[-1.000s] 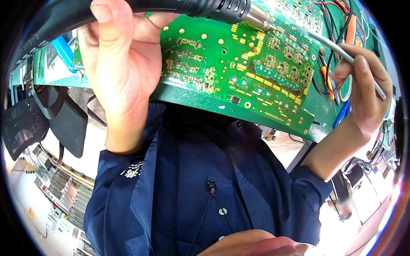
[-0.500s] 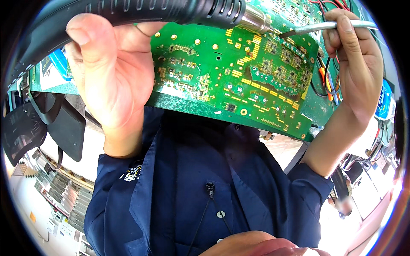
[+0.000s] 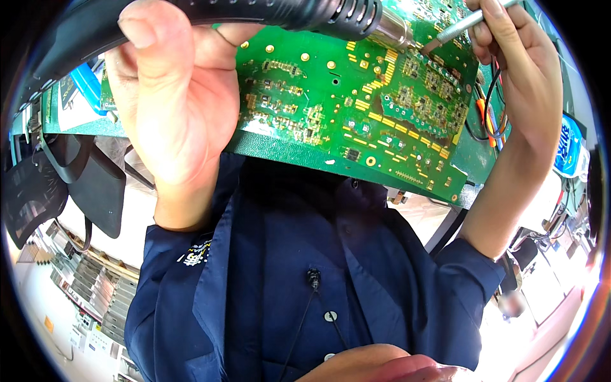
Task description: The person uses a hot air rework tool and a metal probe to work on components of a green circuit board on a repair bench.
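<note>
A large green circuit board with gold pads and small components lies at the top of the view. My left hand is closed around a black hot-air gun, thumb along its near side. The gun's metal nozzle points right, close over the board's upper right part. There, my right hand pinches a slim silver craft knife. Its dark blade tip meets the board just beside the nozzle, at a darkened, rough-edged patch of coating. Whether the tip lifts anything is too small to tell.
A green mat lies under the board. Orange-handled tools and dark cables sit right of it, with a blue-labelled bottle beyond my right forearm. A blue object lies at left; a black chair stands below it.
The knife has turned steeper, its handle end rising to the upper right, as my right hand shifted up and left. The board and hot-air gun appear slightly further right in view.
</note>
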